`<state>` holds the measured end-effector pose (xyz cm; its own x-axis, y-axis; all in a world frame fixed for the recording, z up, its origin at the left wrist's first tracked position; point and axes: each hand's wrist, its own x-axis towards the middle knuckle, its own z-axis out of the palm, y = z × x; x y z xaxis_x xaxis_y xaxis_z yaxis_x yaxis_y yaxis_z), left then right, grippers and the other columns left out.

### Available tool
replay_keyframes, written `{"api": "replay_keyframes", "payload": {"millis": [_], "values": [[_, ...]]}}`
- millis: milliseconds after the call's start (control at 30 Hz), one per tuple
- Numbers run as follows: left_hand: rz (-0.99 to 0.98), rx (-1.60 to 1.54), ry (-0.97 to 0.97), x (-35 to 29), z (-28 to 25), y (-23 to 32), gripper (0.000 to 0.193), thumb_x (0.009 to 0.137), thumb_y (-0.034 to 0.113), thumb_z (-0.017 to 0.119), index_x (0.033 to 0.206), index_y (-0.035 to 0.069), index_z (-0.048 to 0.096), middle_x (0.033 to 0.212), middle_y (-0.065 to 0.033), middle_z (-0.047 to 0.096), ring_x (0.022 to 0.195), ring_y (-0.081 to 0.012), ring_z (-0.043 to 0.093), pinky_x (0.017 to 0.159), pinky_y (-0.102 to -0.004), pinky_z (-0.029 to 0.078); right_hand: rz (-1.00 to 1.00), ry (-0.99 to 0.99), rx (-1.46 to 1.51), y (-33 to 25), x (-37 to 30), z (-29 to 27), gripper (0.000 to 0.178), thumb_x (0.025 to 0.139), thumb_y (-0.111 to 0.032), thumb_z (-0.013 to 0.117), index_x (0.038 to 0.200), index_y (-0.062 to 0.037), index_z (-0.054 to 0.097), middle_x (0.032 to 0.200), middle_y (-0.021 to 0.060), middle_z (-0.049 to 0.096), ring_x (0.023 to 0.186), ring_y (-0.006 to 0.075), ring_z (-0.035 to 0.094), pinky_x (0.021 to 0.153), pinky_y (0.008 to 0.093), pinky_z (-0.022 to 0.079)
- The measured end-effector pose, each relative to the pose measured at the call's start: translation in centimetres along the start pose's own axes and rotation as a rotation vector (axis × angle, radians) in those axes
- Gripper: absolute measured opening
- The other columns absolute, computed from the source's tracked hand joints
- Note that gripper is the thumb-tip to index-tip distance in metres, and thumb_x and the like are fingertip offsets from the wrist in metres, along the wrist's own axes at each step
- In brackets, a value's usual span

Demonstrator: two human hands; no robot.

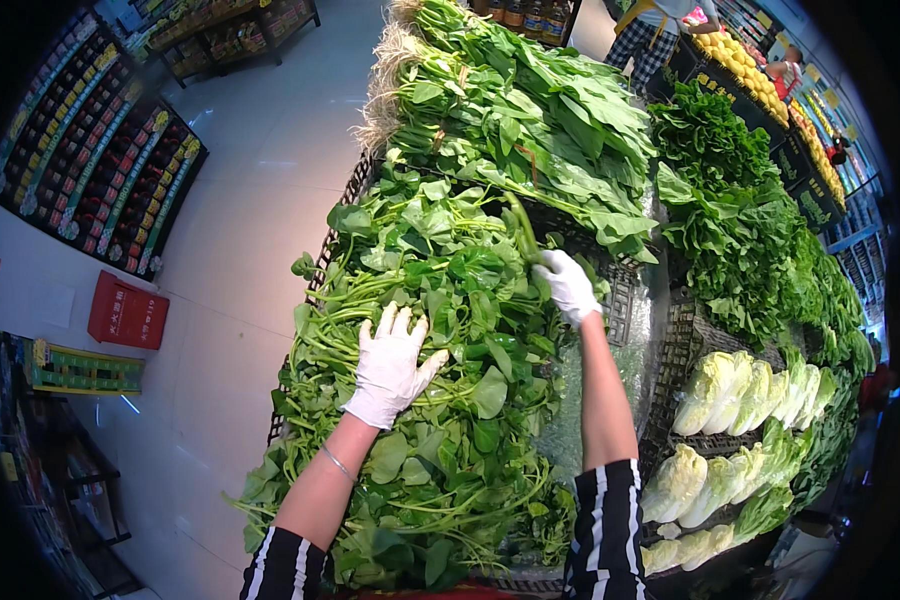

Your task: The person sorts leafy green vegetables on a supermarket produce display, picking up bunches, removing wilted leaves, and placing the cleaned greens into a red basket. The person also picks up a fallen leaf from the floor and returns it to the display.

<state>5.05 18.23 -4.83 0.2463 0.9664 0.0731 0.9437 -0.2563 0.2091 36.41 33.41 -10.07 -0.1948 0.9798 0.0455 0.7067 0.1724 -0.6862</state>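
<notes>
A broad heap of leafy green vegetables with long stems fills the crate in front of me. My left hand, in a white glove, lies on the heap with its fingers spread and nothing gripped. My right hand, gloved in white too, is closed at the heap's right edge around a few green stems. These stems point up and away from the hand. Farther off, just past the heap, long-leafed greens lie in bundles, their pale roots facing left.
Napa cabbages stand in rows at the right, below dark leafy greens. Black crate edges border the heap on the left. A red box and bottle shelves stand across the floor. People are at the far right.
</notes>
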Motion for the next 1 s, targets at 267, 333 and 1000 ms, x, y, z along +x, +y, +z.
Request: {"api": "replay_keyframes", "payload": {"millis": [267, 333, 1000], "values": [[-0.016, -0.066, -0.045, 1.4, -0.4, -0.3, 0.068, 0.093, 0.06, 0.058, 0.136, 0.008, 0.06, 0.145, -0.0196, 0.054, 0.144, -0.0366, 0.039, 0.115, -0.0644, 0.025, 0.22, 0.034, 0.755, -8.0, -11.3, -14.2, 0.02, 0.098, -0.015, 0.067, 0.114, -0.0041, 0.072, 0.105, -0.0015, 0.071, 0.094, 0.0072, 0.06, 0.087, 0.0262, 0.048], [-0.066, -0.11, -0.128, 2.3, -2.4, 0.0, 0.067, 0.092, 0.059, 0.06, 0.137, 0.01, 0.06, 0.149, -0.0194, 0.05, 0.148, -0.0377, 0.034, 0.117, -0.0694, 0.018, 0.191, 0.001, 0.773, -11.4, -13.7, -16.1, 0.021, 0.095, -0.014, 0.069, 0.114, -0.0033, 0.07, 0.109, 0.0032, 0.073, 0.103, 0.0133, 0.064, 0.097, 0.0312, 0.048], [-0.186, -1.984, 0.04, -14.1, -19.4, 5.4, 0.016, 0.105, 0.017, 0.059, 0.115, 0.005, 0.062, 0.097, -0.0071, 0.072, 0.085, -0.0161, 0.073, 0.081, -0.0304, 0.06, -0.387, -0.02, -0.023, -34.5, -27.8, -10.8, 0.038, 0.092, -0.011, 0.067, 0.13, -0.0123, 0.062, 0.105, 0.0126, 0.07, 0.092, 0.0319, 0.065, 0.084, 0.0413, 0.052]]}}
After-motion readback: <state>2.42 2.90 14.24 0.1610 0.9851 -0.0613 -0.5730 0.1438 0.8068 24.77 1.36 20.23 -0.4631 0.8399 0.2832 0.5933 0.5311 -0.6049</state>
